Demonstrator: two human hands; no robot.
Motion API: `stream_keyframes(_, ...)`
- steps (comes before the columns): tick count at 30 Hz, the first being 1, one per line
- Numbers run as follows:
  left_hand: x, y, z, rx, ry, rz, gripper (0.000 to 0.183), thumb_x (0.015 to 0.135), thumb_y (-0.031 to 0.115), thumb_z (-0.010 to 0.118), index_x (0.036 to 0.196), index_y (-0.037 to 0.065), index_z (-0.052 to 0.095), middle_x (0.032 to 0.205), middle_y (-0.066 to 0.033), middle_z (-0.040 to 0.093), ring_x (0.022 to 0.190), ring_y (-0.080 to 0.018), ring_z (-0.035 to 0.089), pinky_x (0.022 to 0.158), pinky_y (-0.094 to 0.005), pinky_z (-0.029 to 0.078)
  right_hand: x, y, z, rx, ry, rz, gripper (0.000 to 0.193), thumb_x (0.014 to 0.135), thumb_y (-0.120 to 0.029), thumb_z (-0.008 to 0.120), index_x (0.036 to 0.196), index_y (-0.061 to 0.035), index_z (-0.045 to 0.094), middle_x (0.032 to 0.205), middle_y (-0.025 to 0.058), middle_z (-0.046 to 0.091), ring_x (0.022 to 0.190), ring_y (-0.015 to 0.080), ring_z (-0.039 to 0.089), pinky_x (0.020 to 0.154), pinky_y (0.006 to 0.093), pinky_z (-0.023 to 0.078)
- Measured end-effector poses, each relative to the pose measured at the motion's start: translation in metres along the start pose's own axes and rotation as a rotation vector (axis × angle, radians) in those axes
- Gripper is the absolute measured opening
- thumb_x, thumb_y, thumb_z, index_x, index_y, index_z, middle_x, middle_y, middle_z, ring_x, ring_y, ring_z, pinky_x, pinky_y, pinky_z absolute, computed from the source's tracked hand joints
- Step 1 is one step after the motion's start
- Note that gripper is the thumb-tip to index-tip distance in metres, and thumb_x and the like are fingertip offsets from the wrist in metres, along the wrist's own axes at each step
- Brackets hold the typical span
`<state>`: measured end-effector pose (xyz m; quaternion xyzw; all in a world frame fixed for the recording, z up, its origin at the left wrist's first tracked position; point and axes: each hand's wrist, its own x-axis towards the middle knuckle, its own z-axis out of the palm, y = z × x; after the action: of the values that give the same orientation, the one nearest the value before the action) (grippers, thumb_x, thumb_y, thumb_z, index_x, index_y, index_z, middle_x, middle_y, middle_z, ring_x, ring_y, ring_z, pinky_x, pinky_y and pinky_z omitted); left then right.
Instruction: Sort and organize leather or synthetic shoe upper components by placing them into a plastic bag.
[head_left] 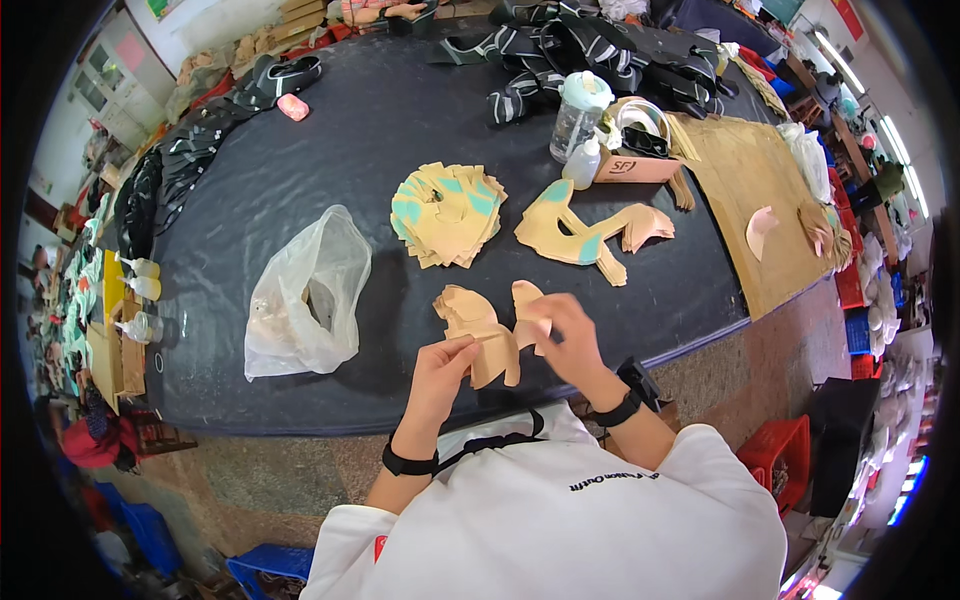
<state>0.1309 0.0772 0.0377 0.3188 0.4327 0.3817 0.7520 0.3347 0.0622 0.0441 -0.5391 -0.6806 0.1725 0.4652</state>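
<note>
Here, both hands' fingers pinching tan cut pieces, right fingertips partly hidden behind

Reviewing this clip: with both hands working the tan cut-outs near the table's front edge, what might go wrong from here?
1. The tan cut-out pieces sit between the left hand and right hand near the table edge; a loose one might slide to the floor.
2. The fanned stack of tan and teal pieces looks uneven and may spill if bumped.
3. The clear plastic bag lies open beside the left hand; a sweep of the arm might drag it.
</note>
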Motion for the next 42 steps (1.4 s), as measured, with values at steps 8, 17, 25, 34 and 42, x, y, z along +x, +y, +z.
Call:
stream_keyframes(8, 0.007, 0.006, 0.01, -0.166, -0.189, -0.107, 0.022, 0.089, 0.007, 0.053, 0.099, -0.01, 0.06, 0.09, -0.0105, 0.064, 0.08, -0.0154, 0.062, 0.074, -0.0276, 0.05, 0.01, -0.011, 0.004, 0.007, -0.163, -0.197, 0.019, 0.071, 0.001, 0.063, 0.089, -0.0034, 0.061, 0.083, 0.0091, 0.058, 0.079, 0.0282, 0.056, 0.07, 0.0362, 0.047)
stream_keyframes(17, 0.01, 0.0, 0.014, 0.191, -0.014, 0.119, 0.009, 0.079, -0.005, 0.057, 0.083, -0.009, 0.064, 0.075, -0.0076, 0.062, 0.057, -0.0093, 0.054, 0.051, -0.0202, 0.04, 0.003, -0.018, 0.014, 0.226, -0.071, 0.055, 0.007, 0.081, 0.0, 0.057, 0.088, -0.0025, 0.057, 0.083, 0.0106, 0.056, 0.078, 0.0264, 0.056, 0.071, 0.0317, 0.046)
stream_keyframes(25, 0.05, -0.011, -0.031, 0.188, -0.053, 0.05, 0.01, 0.077, -0.002, 0.056, 0.086, -0.005, 0.061, 0.076, -0.0094, 0.062, 0.064, -0.0129, 0.057, 0.063, -0.0233, 0.046, 0.022, 0.009, -0.022, 0.226, 0.292, 0.183, 0.011, 0.079, 0.004, 0.059, 0.089, -0.0008, 0.057, 0.083, 0.0098, 0.056, 0.074, 0.0201, 0.055, 0.069, 0.0277, 0.044)
stream_keyframes(34, 0.016, 0.03, 0.025, 0.792, 0.195, 0.748, 0.017, 0.08, 0.006, 0.052, 0.085, -0.004, 0.065, 0.074, -0.0142, 0.063, 0.07, -0.0233, 0.062, 0.067, -0.0318, 0.047, 0.043, -0.023, -0.045, -0.232, 0.045, -0.311, 0.015, 0.07, -0.002, 0.064, 0.084, -0.0055, 0.061, 0.085, 0.0042, 0.058, 0.082, 0.0239, 0.052, 0.074, 0.0338, 0.044)
stream_keyframes(42, 0.0, 0.054, 0.038, 0.153, -0.226, 0.132, 0.034, 0.091, 0.025, 0.053, 0.089, -0.006, 0.064, 0.074, -0.0015, 0.062, 0.062, -0.0048, 0.053, 0.055, -0.0197, 0.042, 0.049, -0.04, -0.038, -0.286, -0.072, -0.427, 0.023, 0.064, -0.009, 0.063, 0.087, -0.0084, 0.06, 0.086, 0.0024, 0.056, 0.086, 0.0212, 0.052, 0.076, 0.0336, 0.043)
